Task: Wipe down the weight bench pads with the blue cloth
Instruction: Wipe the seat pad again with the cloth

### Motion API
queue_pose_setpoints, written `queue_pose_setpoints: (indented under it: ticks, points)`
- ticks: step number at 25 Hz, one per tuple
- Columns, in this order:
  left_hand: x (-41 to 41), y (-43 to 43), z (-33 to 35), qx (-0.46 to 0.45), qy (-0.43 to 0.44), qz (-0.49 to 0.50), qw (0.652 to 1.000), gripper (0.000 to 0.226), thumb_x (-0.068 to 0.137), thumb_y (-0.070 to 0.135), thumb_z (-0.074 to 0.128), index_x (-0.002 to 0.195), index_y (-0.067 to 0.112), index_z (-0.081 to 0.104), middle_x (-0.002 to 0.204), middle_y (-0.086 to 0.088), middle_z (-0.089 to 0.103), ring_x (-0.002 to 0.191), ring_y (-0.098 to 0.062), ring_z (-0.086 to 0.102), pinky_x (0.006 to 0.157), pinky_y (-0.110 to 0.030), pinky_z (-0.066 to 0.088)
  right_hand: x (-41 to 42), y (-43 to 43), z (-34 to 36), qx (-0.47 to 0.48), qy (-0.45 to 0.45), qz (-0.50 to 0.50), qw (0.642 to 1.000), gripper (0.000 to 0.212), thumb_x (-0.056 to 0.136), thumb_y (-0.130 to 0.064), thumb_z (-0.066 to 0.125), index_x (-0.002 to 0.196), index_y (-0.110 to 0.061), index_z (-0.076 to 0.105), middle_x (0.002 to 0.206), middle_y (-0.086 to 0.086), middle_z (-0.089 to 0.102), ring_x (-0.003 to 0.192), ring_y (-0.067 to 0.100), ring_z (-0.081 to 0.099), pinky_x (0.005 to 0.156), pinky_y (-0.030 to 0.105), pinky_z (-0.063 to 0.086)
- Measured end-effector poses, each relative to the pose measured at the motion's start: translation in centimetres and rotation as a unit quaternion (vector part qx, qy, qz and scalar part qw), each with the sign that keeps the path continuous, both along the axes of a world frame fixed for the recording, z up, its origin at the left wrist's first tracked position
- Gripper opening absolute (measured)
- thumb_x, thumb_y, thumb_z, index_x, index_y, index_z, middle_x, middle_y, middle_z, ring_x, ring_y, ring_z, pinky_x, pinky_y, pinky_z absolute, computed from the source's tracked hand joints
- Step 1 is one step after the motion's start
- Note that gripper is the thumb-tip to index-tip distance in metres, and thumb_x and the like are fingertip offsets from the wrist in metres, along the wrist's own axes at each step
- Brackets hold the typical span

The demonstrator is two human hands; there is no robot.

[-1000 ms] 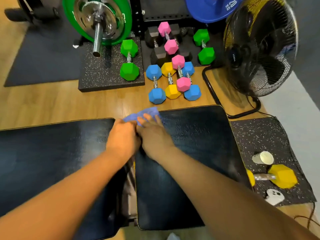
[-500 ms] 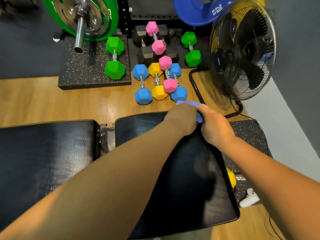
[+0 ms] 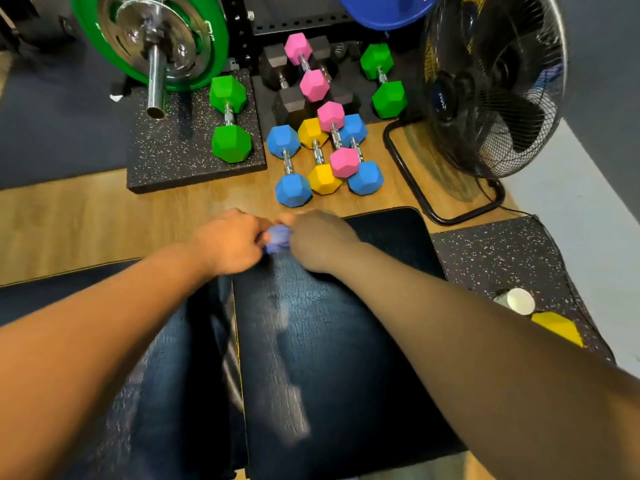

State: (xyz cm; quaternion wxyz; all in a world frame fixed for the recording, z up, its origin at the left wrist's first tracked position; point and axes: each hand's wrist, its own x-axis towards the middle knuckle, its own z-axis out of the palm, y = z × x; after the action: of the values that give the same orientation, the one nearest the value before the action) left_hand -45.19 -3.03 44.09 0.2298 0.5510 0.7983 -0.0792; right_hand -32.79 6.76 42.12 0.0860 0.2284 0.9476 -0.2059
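Note:
The blue cloth (image 3: pixel 277 238) is bunched into a small wad between my two hands at the far edge of the black seat pad (image 3: pixel 332 358). My left hand (image 3: pixel 230 242) grips it from the left and my right hand (image 3: pixel 320 240) from the right, so only a little of it shows. The longer black back pad (image 3: pixel 104 358) lies to the left, partly under my left forearm. A narrow gap with a metal frame (image 3: pixel 230 355) separates the two pads. Everything is motion-blurred.
On the wooden floor just past the bench lie coloured dumbbells (image 3: pixel 325 157). A green plate on a barbell (image 3: pixel 152 39) stands at the far left, a black floor fan (image 3: pixel 491 84) at the far right. A paper cup (image 3: pixel 517 301) and a yellow dumbbell (image 3: pixel 557 329) sit on the right mat.
Both hands slid with the cloth from the seat pad's far right corner back leftward along its far edge. The cloth is more bunched than one second ago.

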Motion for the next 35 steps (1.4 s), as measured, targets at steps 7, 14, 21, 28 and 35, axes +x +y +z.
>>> queue_pose_setpoints:
  ticks: [7, 14, 21, 28, 35]
  points:
    - [10.6, 11.8, -2.4, 0.092, 0.007, -0.105, 0.990, 0.018, 0.090, 0.020, 0.047, 0.098, 0.012, 0.061, 0.104, -0.014, 0.066, 0.096, -0.033, 0.060, 0.070, -0.032, 0.042, 10.6, 7.4, -1.5, 0.028, 0.027, -0.219, 0.975, 0.029, 0.088, -0.013, 0.044, 0.115, -0.015, 0.055, 0.118, 0.013, 0.060, 0.109, 0.034, 0.056, 0.085, 0.036, 0.046]
    - [20.0, 10.3, -2.4, 0.112, 0.008, -0.308, 0.945, 0.022, 0.083, 0.012, 0.045, 0.100, 0.017, 0.058, 0.111, -0.005, 0.056, 0.111, -0.026, 0.046, 0.085, -0.035, 0.045, 22.0, 0.8, -3.2, -0.240, 0.170, -0.442, 0.847, 0.034, 0.079, -0.005, 0.040, 0.077, -0.030, 0.063, 0.076, -0.013, 0.059, 0.080, 0.011, 0.052, 0.070, 0.026, 0.039]
    - [30.2, 3.1, -0.8, 0.026, 0.051, -0.465, 0.883, 0.025, 0.091, 0.022, 0.046, 0.108, 0.016, 0.063, 0.113, -0.007, 0.065, 0.103, -0.030, 0.061, 0.078, -0.034, 0.048, 30.3, -10.8, -2.8, -0.261, 0.205, -0.610, 0.720, 0.029, 0.068, -0.019, 0.037, 0.060, -0.033, 0.062, 0.054, -0.004, 0.057, 0.062, 0.018, 0.048, 0.065, 0.032, 0.039]
    - [28.3, -3.0, 0.3, -0.014, 0.025, -0.512, 0.859, 0.039, 0.091, 0.016, 0.055, 0.129, 0.014, 0.049, 0.133, -0.006, 0.049, 0.128, -0.021, 0.046, 0.094, -0.032, 0.042, 23.3, -19.5, -3.8, -0.200, 0.376, -0.718, 0.550, 0.055, 0.084, -0.003, 0.034, 0.131, -0.022, 0.054, 0.072, 0.013, 0.054, 0.063, 0.018, 0.046, 0.053, 0.020, 0.043]
    - [14.1, -18.7, -3.1, 0.164, 0.016, -0.435, 0.885, 0.047, 0.080, 0.022, 0.059, 0.124, 0.010, 0.062, 0.130, -0.004, 0.061, 0.121, -0.018, 0.057, 0.097, -0.026, 0.047, 15.5, -32.0, -3.2, 0.014, 0.174, -0.559, 0.810, 0.065, 0.075, 0.007, 0.037, 0.139, -0.004, 0.045, 0.140, 0.018, 0.050, 0.127, 0.030, 0.050, 0.098, 0.027, 0.036]
